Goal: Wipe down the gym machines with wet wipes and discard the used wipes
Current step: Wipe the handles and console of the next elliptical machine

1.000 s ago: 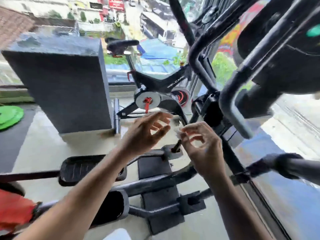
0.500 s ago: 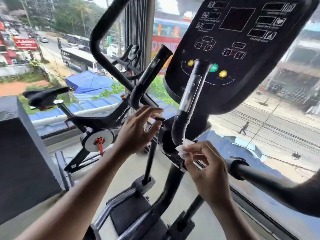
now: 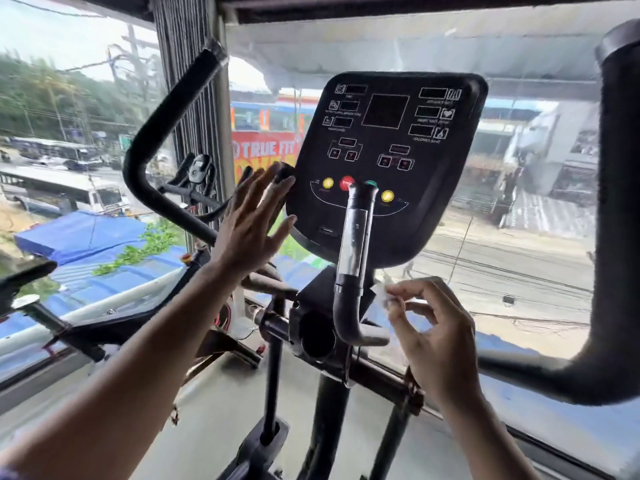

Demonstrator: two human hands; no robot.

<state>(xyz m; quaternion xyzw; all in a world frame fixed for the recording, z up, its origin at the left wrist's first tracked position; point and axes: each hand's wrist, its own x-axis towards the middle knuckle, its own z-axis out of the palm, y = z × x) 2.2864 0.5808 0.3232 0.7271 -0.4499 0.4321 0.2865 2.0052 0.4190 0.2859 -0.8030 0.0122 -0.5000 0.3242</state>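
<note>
Wet wipe (image 3: 381, 293): small white scrap, pinched betw. thumb + fingertips of right hand (image 3: 434, 336), low centre-right of view, just right of the short upright grip bar (image 3: 353, 258). Can't tell if wipe touches the bar; looks just beside it. Other fingers of right hand curled loosely.

Left hand (image 3: 251, 225): flat, fingers straight + spread, holding nothing. Raised at left edge of console (image 3: 384, 161); fingertips overlap the console's edge, contact not certain.

Console: black panel, dark displays, row of round buttons near bottom — yellow, red, green (partly hidden behind bar top), yellow. Tilted toward the viewer.

Grip bar: black foam top + bottom, chrome section mid, curves at base toward the right hand.

Long curved black handle (image 3: 156, 133) at left, another thick one (image 3: 616, 220) at right edge.

Beyond left arm: spin bike (image 3: 104, 327), partly visible. Window glass (image 3: 519, 220) behind the machine; street, buildings, blue roofs outside.
</note>
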